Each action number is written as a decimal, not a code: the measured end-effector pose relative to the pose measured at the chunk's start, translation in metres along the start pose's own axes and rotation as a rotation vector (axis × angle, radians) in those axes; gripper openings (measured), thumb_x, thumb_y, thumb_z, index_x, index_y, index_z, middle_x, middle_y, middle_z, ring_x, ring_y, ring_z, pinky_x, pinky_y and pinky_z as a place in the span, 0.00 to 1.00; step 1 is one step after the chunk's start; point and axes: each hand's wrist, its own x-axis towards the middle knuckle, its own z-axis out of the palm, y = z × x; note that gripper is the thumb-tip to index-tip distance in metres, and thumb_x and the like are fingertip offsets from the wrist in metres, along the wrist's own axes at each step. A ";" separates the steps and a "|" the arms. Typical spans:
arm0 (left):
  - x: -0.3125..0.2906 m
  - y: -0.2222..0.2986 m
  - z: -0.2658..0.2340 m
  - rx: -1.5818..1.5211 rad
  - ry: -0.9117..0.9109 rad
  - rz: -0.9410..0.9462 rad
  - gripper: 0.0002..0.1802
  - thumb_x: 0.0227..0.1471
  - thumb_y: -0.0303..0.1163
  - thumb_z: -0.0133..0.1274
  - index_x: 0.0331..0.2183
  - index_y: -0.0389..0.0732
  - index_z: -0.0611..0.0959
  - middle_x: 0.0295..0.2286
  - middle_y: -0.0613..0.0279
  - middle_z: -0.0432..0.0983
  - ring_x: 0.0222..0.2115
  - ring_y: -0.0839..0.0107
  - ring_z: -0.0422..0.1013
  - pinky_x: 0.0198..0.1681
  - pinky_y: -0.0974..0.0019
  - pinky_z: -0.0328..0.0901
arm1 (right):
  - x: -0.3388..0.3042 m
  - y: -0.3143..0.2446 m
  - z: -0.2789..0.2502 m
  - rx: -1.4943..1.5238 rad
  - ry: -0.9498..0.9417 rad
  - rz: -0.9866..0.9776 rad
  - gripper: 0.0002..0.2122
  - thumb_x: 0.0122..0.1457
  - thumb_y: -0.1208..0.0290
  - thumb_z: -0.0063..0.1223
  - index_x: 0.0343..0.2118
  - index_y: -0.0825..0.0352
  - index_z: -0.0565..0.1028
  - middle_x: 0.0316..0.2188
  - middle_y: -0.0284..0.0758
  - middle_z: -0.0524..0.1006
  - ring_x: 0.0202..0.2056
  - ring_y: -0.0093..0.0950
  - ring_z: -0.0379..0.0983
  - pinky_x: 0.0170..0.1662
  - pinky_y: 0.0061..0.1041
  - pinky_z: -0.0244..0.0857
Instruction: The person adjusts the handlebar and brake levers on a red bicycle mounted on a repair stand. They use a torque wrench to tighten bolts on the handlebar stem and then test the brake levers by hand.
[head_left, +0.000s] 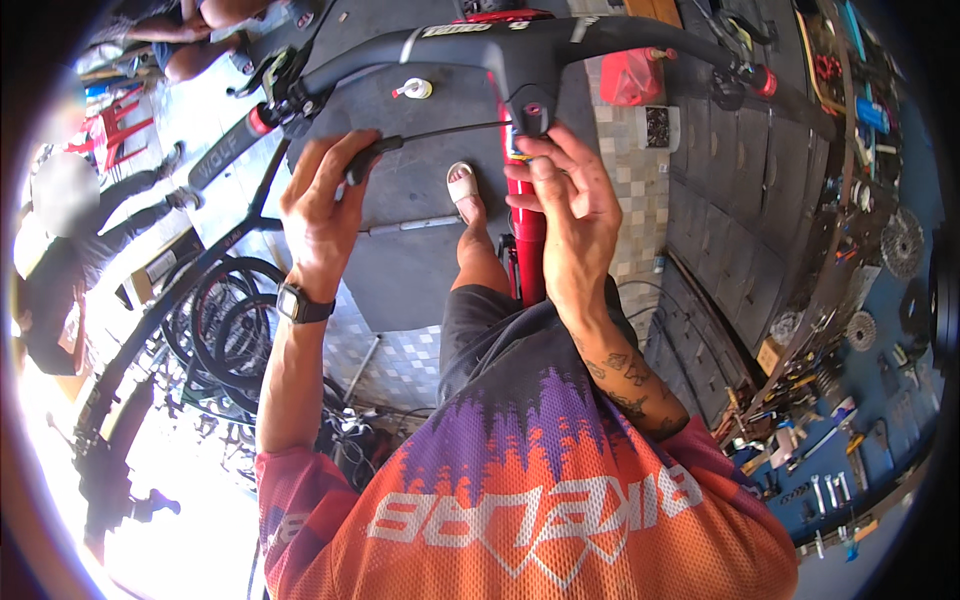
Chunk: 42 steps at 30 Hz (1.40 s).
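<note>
My left hand (325,195), with a watch on its wrist, is closed round the black handle of a hex key (448,131). The tool's long thin shaft runs to the right and ends at the side of the black handlebar stem (530,108). Just below that stem is my right hand (575,195), its fingers apart and slightly bent. Those fingertips reach over the red bicycle frame (528,262); whether they press on it I cannot tell. Above both hands the dark one-piece handlebar (455,45) spans the view, with grips and brake levers at its ends.
A small white bottle (414,88) stands on the dark mat ahead. To the right are a red container (632,78) and grey drawers (720,225), with tools on a blue board (870,400). Several bicycle wheels (225,315) are at the left. Other people sit at the far left.
</note>
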 end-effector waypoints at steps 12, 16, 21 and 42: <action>0.000 -0.024 -0.054 -0.927 -0.432 -0.890 0.39 0.66 0.38 0.56 0.68 0.31 0.60 0.51 0.39 0.78 0.50 0.54 0.78 0.46 0.52 0.81 | 0.016 0.033 -0.028 -0.091 -0.020 -0.212 0.16 0.65 0.70 0.62 0.53 0.66 0.75 0.40 0.36 0.83 0.39 0.25 0.81 0.42 0.26 0.75; -0.004 -0.024 -0.058 -0.743 -0.380 -0.853 0.41 0.58 0.27 0.64 0.66 0.31 0.62 0.52 0.50 0.78 0.52 0.57 0.77 0.54 0.48 0.75 | 0.013 0.039 -0.066 -0.088 0.073 -0.170 0.15 0.64 0.75 0.63 0.52 0.66 0.77 0.36 0.34 0.82 0.37 0.23 0.80 0.40 0.23 0.75; -0.008 -0.010 -0.053 -0.284 -0.410 -0.698 0.33 0.56 0.21 0.64 0.58 0.35 0.66 0.47 0.51 0.78 0.48 0.59 0.78 0.54 0.56 0.74 | 0.013 0.051 -0.120 -0.016 0.175 -0.090 0.13 0.65 0.74 0.62 0.52 0.67 0.76 0.38 0.33 0.81 0.39 0.22 0.80 0.42 0.21 0.74; -0.042 -0.037 -0.002 0.304 0.007 0.057 0.17 0.62 0.28 0.61 0.49 0.30 0.77 0.46 0.49 0.79 0.45 0.57 0.78 0.49 0.55 0.77 | -0.035 0.041 -0.229 -0.079 0.469 -0.182 0.15 0.65 0.77 0.59 0.53 0.66 0.73 0.40 0.32 0.80 0.36 0.19 0.77 0.44 0.20 0.71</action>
